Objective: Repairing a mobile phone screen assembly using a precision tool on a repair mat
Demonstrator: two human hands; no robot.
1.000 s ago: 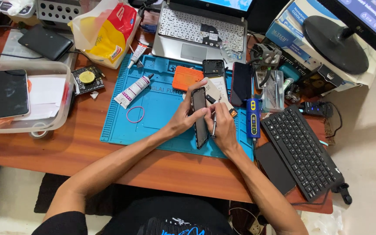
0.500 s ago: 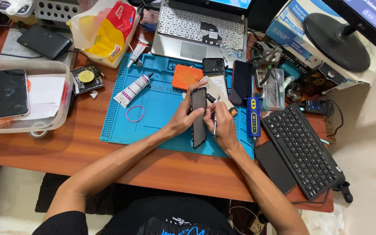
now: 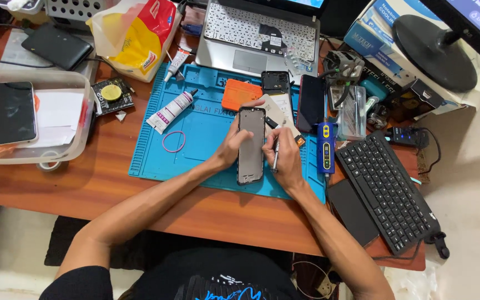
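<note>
A dark phone frame (image 3: pixel 251 145) lies lengthwise over the blue work mat (image 3: pixel 201 150). My left hand (image 3: pixel 230 149) grips its left edge, thumb along the side. My right hand (image 3: pixel 284 155) rests against its right edge and holds a thin metal tool (image 3: pixel 276 155) pointing up along the frame. An orange pad (image 3: pixel 241 94), a small dark phone part (image 3: pixel 275 81) and a black phone (image 3: pixel 310 103) lie just beyond the hands.
A white glue tube (image 3: pixel 170 111) and a pink rubber band (image 3: pixel 174 141) lie on the mat's left. A blue device (image 3: pixel 325 148), black keyboard (image 3: pixel 387 190), laptop (image 3: pixel 262 33), clear bin with a phone (image 3: pixel 12 113) and monitor base (image 3: pixel 434 44) surround the mat.
The phone frame has tilted slightly more upright in my hands; both hands stay on it in nearly the same place.
</note>
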